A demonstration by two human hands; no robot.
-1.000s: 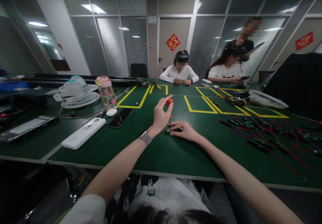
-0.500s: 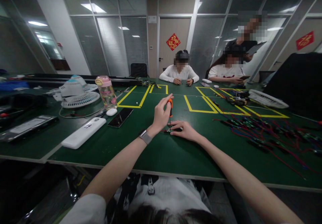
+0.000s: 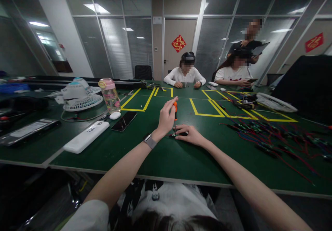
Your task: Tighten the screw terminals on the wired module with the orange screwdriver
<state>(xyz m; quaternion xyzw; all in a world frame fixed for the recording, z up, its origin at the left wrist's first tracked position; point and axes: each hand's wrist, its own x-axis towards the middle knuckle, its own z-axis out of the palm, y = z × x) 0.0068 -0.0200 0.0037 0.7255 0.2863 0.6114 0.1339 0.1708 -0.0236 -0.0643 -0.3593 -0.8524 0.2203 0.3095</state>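
Note:
My left hand [image 3: 165, 118] is closed round the orange-and-black handle of a small screwdriver [image 3: 175, 109], which stands upright with its tip down on a small circuit board [image 3: 176, 134] with red wires. My right hand [image 3: 190, 134] lies on the green table [image 3: 166, 154] with its fingers pressing that board down. A watch sits on my left wrist.
To the left lie a white power bank [image 3: 86, 136], a black phone [image 3: 123, 121], a white mouse [image 3: 114, 115], a pink-lidded bottle [image 3: 110, 95] and a white fan [image 3: 77, 97]. Many boards with red wires [image 3: 269, 135] cover the right side. Two people sit opposite; one stands behind.
My left fingers shifted slightly on the screwdriver handle, which now stands a little more upright. My right hand stayed on the board. The person standing at the back moved a little.

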